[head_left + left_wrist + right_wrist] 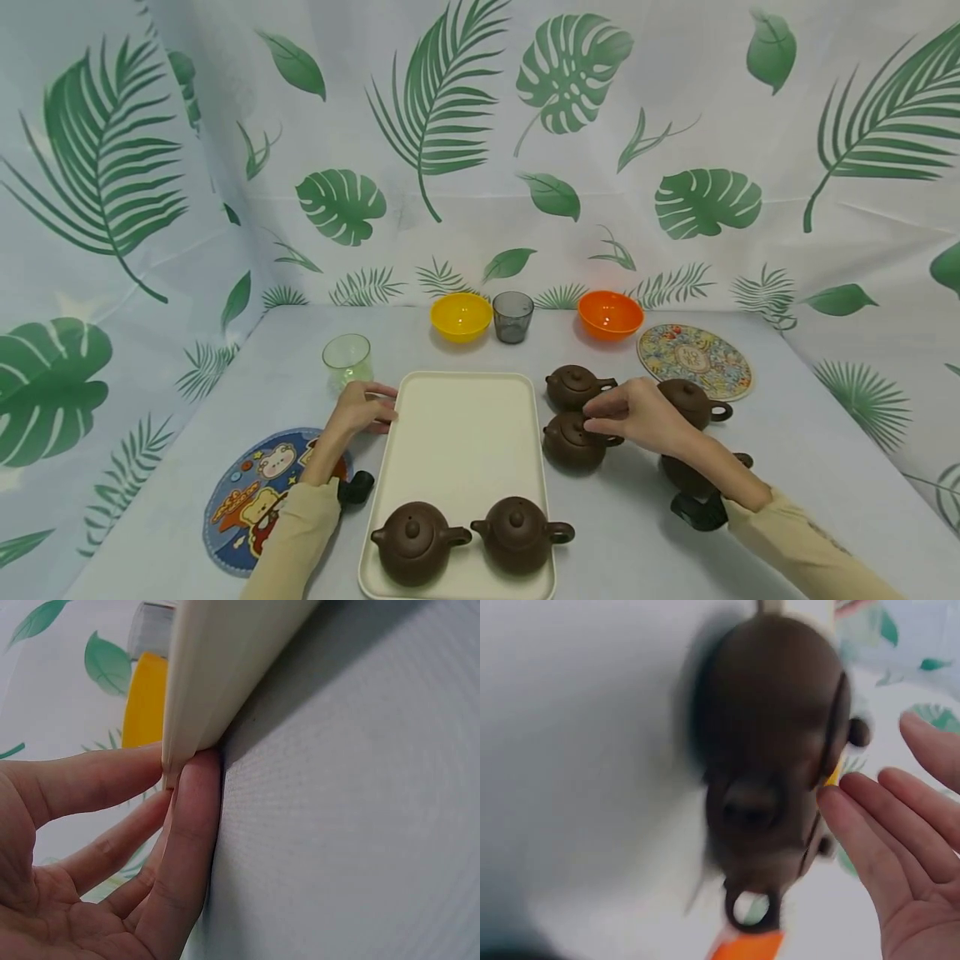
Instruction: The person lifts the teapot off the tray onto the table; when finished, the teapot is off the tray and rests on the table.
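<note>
Tray [465, 450] is lying lengthwise, two teapots [412, 550] standing on its near end. Left hand [362, 408] is pinching the tray's left rim between thumb and fingers. Right hand [639, 417] is hovering just beside another teapot [573, 450], right of the tray, fingers extended, thumb apart, gripping nothing; contact unclear.

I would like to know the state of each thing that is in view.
Tray: face up, loaded at near end
Teapots on tray: upright, lidded
Teapots beside tray: upright, lidded
Rightmost teapots: partly hidden, nearer lid unseen
Yellow bowl: upright, empty
Orange bowl: upright, empty
Grey glass: upright
Green glass: upright
Left mat: flat, partly covered
Right mat: flat
Left hand: fingers on tray's rim
Right hand: holding nothing
</note>
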`<move>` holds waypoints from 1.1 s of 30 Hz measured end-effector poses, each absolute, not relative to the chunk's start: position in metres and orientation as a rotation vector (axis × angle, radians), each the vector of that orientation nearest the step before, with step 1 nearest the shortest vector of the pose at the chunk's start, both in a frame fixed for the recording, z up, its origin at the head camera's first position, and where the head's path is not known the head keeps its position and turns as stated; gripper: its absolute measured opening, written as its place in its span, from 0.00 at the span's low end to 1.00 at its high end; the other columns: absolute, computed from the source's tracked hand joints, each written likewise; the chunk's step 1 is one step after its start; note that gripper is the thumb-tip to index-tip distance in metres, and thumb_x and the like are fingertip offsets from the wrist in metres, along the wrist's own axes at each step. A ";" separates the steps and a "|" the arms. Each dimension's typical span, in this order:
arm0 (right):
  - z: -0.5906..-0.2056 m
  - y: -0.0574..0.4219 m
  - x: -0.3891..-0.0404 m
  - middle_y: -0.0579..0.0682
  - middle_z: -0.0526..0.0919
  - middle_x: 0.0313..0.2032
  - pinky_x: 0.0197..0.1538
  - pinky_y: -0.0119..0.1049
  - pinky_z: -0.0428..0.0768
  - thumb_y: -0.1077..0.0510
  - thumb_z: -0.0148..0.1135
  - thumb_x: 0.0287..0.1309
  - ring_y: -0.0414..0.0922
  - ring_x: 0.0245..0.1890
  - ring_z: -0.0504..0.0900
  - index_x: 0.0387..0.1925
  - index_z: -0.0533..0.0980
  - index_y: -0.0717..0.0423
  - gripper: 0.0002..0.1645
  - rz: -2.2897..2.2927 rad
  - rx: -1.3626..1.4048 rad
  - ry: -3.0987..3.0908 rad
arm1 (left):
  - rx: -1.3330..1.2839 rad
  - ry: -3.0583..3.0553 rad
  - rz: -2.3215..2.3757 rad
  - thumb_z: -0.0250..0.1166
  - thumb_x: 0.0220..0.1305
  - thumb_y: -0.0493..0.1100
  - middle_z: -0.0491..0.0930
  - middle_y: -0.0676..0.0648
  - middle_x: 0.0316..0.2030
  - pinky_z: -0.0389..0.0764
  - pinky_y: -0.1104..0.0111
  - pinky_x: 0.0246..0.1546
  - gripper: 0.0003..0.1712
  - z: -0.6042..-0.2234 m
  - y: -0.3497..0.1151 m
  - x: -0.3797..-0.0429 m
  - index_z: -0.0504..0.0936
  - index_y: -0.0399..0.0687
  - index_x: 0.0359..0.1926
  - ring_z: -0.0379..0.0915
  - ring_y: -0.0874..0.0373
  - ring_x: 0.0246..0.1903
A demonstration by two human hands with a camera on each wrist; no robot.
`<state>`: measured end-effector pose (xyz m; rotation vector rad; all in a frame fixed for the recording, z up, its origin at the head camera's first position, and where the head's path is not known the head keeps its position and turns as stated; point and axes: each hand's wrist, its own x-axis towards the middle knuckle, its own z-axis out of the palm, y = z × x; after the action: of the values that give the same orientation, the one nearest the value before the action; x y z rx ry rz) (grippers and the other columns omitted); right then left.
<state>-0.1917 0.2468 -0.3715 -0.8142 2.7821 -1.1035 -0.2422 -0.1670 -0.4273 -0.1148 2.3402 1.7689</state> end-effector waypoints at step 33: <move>-0.381 0.194 -0.124 0.50 0.88 0.35 0.37 0.26 0.82 0.53 0.71 0.52 0.38 0.35 0.86 0.36 0.85 0.62 0.15 -1.166 -0.949 2.445 | -0.112 2.331 1.767 0.66 0.49 0.24 0.82 0.39 0.29 0.84 0.65 0.23 0.25 -0.427 -0.168 -0.243 0.76 0.23 0.51 0.77 0.58 0.21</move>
<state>-0.1238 0.1945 -0.3807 -0.9492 2.4451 -1.1664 -0.2430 -0.1679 -0.4267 -0.1119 2.3309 1.7669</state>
